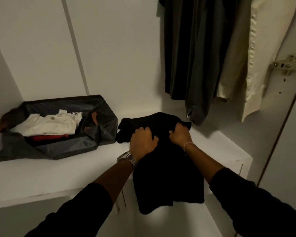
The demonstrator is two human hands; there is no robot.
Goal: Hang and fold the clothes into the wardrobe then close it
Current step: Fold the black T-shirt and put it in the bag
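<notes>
A black garment (167, 182) lies across the white wardrobe shelf (61, 175), its lower part hanging over the front edge. My left hand (143, 141), with a metal watch on the wrist, grips a bunch of the cloth at its left side. My right hand (180, 135), wearing a thin bracelet, clutches the fabric at the upper right. Dark clothes (195, 53) and a cream garment (256, 53) hang from above at the right.
A dark fabric storage bag (102, 132) sits open at the shelf's left, holding folded white and red clothes (50, 126). The wardrobe's white back wall rises behind. A metal door hinge (287, 65) is fixed on the right side panel.
</notes>
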